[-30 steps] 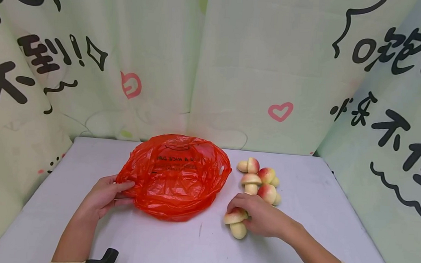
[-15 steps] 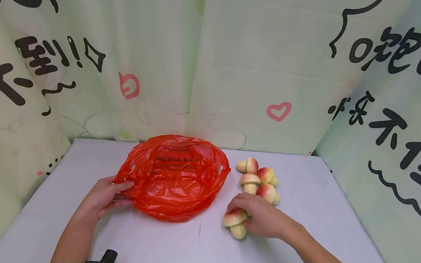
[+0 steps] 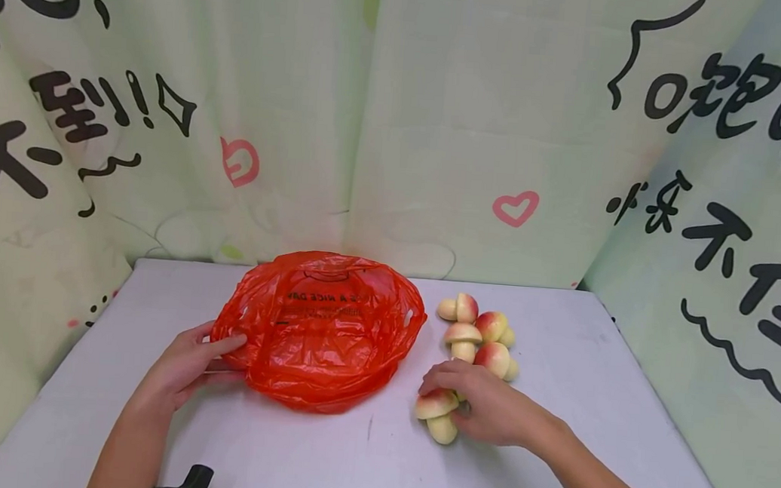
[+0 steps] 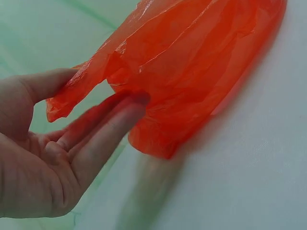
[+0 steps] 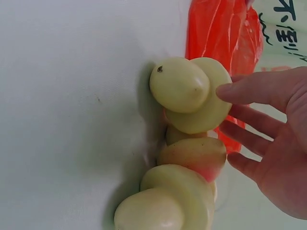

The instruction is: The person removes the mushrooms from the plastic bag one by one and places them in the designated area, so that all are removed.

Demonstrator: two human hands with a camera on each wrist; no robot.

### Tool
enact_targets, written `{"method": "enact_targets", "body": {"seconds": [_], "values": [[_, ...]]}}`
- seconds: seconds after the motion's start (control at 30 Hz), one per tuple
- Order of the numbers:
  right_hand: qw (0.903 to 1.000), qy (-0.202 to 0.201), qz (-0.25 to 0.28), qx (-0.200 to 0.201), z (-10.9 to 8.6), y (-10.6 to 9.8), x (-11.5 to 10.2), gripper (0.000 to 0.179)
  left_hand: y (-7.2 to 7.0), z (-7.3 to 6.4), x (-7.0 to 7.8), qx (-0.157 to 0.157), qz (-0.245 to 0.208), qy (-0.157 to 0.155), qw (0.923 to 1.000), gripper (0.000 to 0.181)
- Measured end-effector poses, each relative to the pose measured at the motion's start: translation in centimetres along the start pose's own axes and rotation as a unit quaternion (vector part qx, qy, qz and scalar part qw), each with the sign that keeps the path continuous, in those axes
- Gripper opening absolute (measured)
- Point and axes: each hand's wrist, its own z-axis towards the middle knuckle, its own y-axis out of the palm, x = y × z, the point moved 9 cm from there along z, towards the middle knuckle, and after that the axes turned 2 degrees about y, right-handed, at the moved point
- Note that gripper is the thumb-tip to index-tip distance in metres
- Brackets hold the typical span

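A red plastic bag [image 3: 337, 331] with printed lettering lies on the table, its mouth spread toward me. At its left edge, my left hand [image 3: 181, 365] holds the rim, thumb on top and fingers behind the film. In the left wrist view, the fingers [image 4: 103, 127] show partly through the bag [image 4: 182, 72]. My right hand [image 3: 491, 406] grips the nearest toy mushroom [image 3: 442, 429]. The right wrist view has the thumb on this mushroom's cap [image 5: 218, 96], with the other fingers on its far side, partly hidden.
Several more mushrooms cluster behind my right hand, among them a far one [image 3: 465, 307] and an upright one [image 3: 463, 340]. The white table [image 3: 320, 466] ends at a printed curtain [image 3: 426, 125] behind and at both sides.
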Motion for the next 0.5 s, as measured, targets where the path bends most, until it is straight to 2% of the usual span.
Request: {"method": "enact_targets", "body": {"seconds": [0.1,0.3,0.43,0.5], "values": [[1.0000,0.009,0.003,-0.002,-0.2,-0.2,0.0,0.050,-0.2,-0.3,0.2,0.001,0.024,0.002,0.9997,0.079],[0.9980,0.060,0.016,0.010,-0.8,-0.6,0.7,0.049,-0.5,-1.3,0.9,-0.003,0.075,0.003,0.9971,0.093],[0.9967,0.057,0.023,0.053,-1.3,-1.2,0.8,0.049,-1.3,-2.2,1.8,0.014,0.153,0.003,0.9881,0.095],[0.9949,0.060,0.023,0.078,-1.6,-1.5,1.0,0.051,-1.6,-2.8,2.4,0.025,0.208,0.003,0.9778,0.095]]}}
